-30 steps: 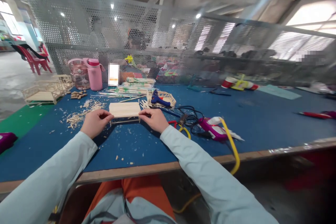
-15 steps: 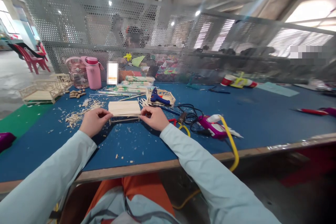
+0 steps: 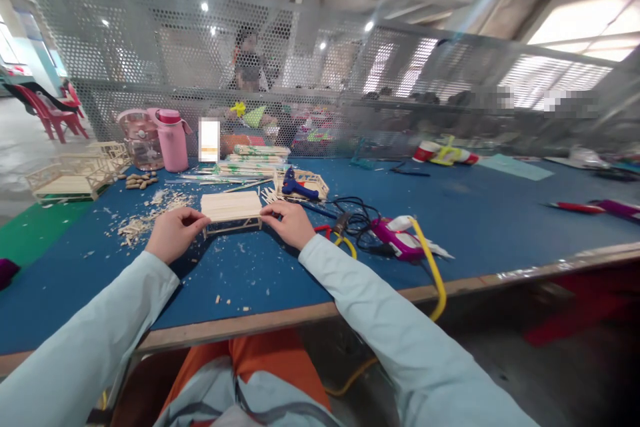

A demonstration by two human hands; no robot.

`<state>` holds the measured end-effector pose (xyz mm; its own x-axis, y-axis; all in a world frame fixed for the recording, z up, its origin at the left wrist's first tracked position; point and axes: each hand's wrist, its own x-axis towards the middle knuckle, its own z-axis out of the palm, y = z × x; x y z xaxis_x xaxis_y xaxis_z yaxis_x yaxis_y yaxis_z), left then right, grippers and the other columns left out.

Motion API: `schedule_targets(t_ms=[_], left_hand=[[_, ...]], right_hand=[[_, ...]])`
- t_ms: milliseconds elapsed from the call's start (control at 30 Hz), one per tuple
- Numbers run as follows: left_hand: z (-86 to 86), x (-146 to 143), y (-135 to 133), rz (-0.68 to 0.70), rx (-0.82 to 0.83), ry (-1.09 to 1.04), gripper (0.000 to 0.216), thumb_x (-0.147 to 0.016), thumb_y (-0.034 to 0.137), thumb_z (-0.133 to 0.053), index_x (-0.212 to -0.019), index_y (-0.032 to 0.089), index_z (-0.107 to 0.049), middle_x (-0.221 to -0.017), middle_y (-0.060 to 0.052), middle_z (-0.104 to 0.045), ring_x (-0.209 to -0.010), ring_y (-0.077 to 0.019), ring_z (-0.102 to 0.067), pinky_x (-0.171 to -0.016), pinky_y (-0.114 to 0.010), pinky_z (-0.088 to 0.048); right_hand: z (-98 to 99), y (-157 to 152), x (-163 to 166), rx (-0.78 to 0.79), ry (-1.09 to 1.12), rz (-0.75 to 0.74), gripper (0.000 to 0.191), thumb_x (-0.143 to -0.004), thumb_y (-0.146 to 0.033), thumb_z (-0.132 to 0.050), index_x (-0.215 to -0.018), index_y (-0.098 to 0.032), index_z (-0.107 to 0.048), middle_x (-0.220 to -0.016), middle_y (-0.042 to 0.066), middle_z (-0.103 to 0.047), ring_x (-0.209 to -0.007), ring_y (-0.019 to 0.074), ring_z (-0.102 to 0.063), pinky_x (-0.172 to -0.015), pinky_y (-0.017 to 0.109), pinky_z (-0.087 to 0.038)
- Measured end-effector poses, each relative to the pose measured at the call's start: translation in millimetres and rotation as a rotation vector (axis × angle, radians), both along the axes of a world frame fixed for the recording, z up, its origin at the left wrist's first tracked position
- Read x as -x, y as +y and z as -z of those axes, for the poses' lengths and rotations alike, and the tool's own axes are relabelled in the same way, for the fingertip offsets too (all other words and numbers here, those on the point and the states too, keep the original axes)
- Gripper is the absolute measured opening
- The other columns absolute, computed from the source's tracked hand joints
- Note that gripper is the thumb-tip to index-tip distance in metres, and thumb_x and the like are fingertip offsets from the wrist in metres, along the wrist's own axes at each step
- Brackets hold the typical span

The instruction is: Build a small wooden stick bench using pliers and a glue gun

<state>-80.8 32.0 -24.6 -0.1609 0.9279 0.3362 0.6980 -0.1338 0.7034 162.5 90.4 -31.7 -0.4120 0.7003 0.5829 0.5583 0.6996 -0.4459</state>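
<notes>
A small wooden stick model [image 3: 231, 205], with a flat slatted top on low legs, stands on the blue table [image 3: 280, 267] in front of me. My left hand [image 3: 176, 232] pinches its left end between thumb and fingers. At the opposite end, my right hand [image 3: 290, 223] grips the right edge in the same way. Just behind the right hand lies a blue glue gun [image 3: 300, 187], resting on a small wooden stick frame [image 3: 320, 183]. Loose wood scraps [image 3: 150, 217] are scattered beside the left hand.
Bundled sticks [image 3: 255, 163], a pink bottle [image 3: 171, 140] and a clear jug [image 3: 143, 140] stand behind. Peanuts [image 3: 141, 181] and finished stick models [image 3: 70, 177] are at left. Scissors [image 3: 345, 243], black cables and a purple device [image 3: 397, 239] with a yellow cord lie right. Mesh panel [image 3: 330, 80] beyond.
The slats of the top now lie flatter and more even, with the right hand at the edge. Both hands keep their hold. The whole view has shifted slightly.
</notes>
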Motion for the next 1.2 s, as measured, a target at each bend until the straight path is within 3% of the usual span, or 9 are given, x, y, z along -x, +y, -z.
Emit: schedule_targets(t_ms=[300,500,633,700,800,900,1200], left_hand=[[0.9,2,1,-0.025,-0.062,0.029,0.023,-0.063,0.044,-0.058,-0.063,0.021,-0.065,-0.067,-0.004,-0.068,-0.066,-0.0208,-0.060,-0.067,-0.032,-0.045],[2.8,4,3,0.012,-0.085,0.024,0.023,-0.064,0.044,-0.058,-0.062,0.022,-0.065,-0.070,-0.005,-0.067,-0.071,-0.0218,-0.060,-0.072,-0.034,-0.046],[5.4,4,5,0.021,-0.105,-0.011,0.021,-0.063,0.041,-0.058,-0.063,0.021,-0.064,-0.091,-0.007,-0.068,-0.091,-0.0240,-0.059,-0.082,-0.034,-0.045],[7.2,4,6,0.025,-0.080,-0.043,0.022,-0.063,0.041,-0.057,-0.064,0.020,-0.063,-0.097,-0.009,-0.067,-0.086,-0.0227,-0.062,-0.077,-0.032,-0.047],[9.0,4,6,0.045,-0.010,-0.086,0.028,-0.064,0.045,-0.056,-0.070,0.019,-0.063,-0.079,-0.006,-0.069,-0.063,-0.0182,-0.062,-0.063,-0.030,-0.049],[7.7,4,5,0.091,0.035,-0.114,0.031,-0.066,0.049,-0.055,-0.071,0.018,-0.061,-0.058,-0.002,-0.064,-0.053,-0.0160,-0.058,-0.055,-0.028,-0.047],[1.4,11,2,0.163,0.042,-0.047,0.029,-0.068,0.048,-0.053,-0.067,0.019,-0.059,-0.057,-0.002,-0.064,-0.049,-0.0148,-0.057,-0.051,-0.027,-0.047]], right_hand=[[2.8,4,-1,-0.018,0.041,-0.004,0.011,-0.073,-0.012,-0.061,-0.081,-0.017,-0.067,-0.080,0.004,-0.071,-0.073,0.0155,-0.065,-0.073,0.027,-0.049],[4.1,7,-1,-0.049,0.009,-0.041,0.015,-0.077,-0.014,-0.060,-0.086,-0.019,-0.071,-0.103,0.007,-0.069,-0.099,0.0185,-0.062,-0.092,0.033,-0.045],[4.0,6,-1,-0.037,-0.010,-0.057,0.017,-0.079,-0.015,-0.058,-0.082,-0.023,-0.072,-0.094,0.004,-0.072,-0.091,0.0165,-0.066,-0.087,0.031,-0.048],[3.6,6,0,-0.033,-0.005,-0.047,0.016,-0.078,-0.014,-0.060,-0.080,-0.022,-0.073,-0.093,0.004,-0.072,-0.089,0.0166,-0.066,-0.085,0.031,-0.049],[2.8,4,0,-0.013,0.007,-0.026,0.013,-0.075,-0.014,-0.063,-0.079,-0.021,-0.073,-0.090,0.005,-0.072,-0.083,0.0167,-0.066,-0.080,0.029,-0.050],[1.9,3,-1,0.030,0.011,-0.023,0.013,-0.076,-0.017,-0.063,-0.082,-0.020,-0.073,-0.084,0.004,-0.073,-0.077,0.0162,-0.068,-0.075,0.027,-0.052],[0.3,-5,-2,0.087,-0.019,-0.058,0.013,-0.074,-0.019,-0.063,-0.081,-0.022,-0.074,-0.082,0.002,-0.074,-0.075,0.0166,-0.069,-0.072,0.025,-0.052]])
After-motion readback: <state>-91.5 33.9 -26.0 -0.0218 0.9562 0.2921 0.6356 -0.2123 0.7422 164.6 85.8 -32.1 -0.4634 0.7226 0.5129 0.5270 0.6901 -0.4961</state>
